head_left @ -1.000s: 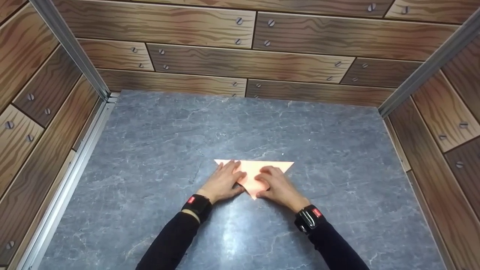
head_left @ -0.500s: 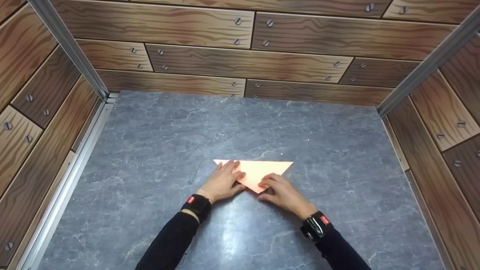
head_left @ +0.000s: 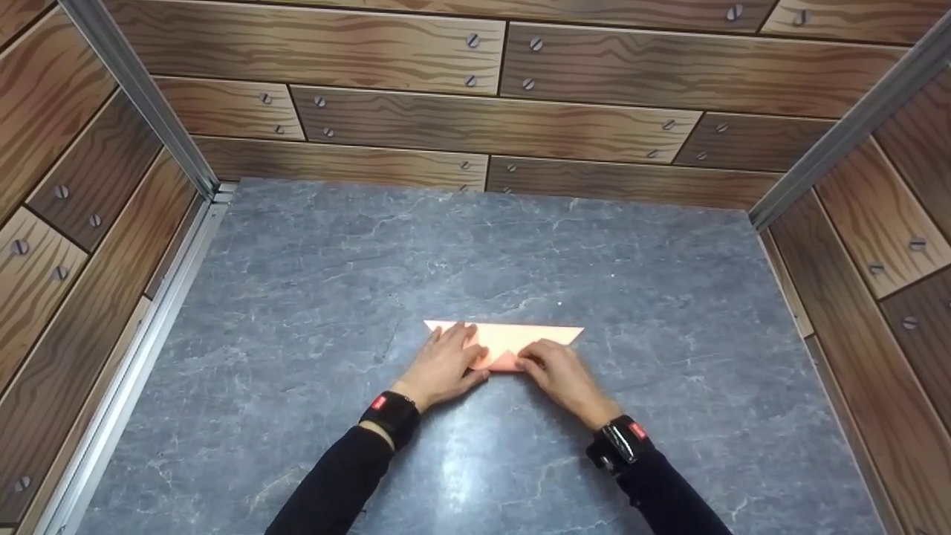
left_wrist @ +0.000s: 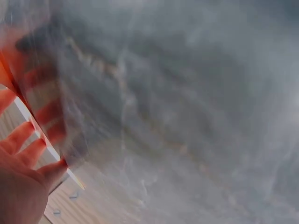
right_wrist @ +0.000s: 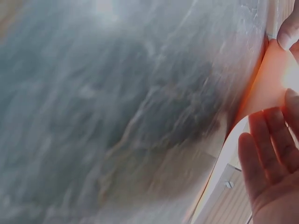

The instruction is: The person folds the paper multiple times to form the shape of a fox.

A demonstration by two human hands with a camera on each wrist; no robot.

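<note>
A folded sheet of orange paper (head_left: 496, 338) lies on the grey marbled tabletop, its long straight edge facing away from me. At its near side a small darker flap (head_left: 506, 362) is turned up over the paper. My left hand (head_left: 440, 371) rests on the left part of the paper with spread fingers, its thumb along the near edge. My right hand (head_left: 563, 377) pinches the near edge beside the flap between thumb and forefinger. In the right wrist view several fingers (right_wrist: 268, 154) are extended by the paper's edge. The paper's underside is hidden.
The marbled tabletop (head_left: 334, 253) stretches around the hands. Wood-patterned panels (head_left: 416, 119) stand at the back and both sides, with metal rails (head_left: 141, 96) at the corners. Dark wrist straps (head_left: 390, 412) sit on both wrists.
The paper's near point, which aimed towards me, is now folded up and away, leaving a flat near edge. My right hand moved slightly right, then back in; the left hand stayed nearly still.
</note>
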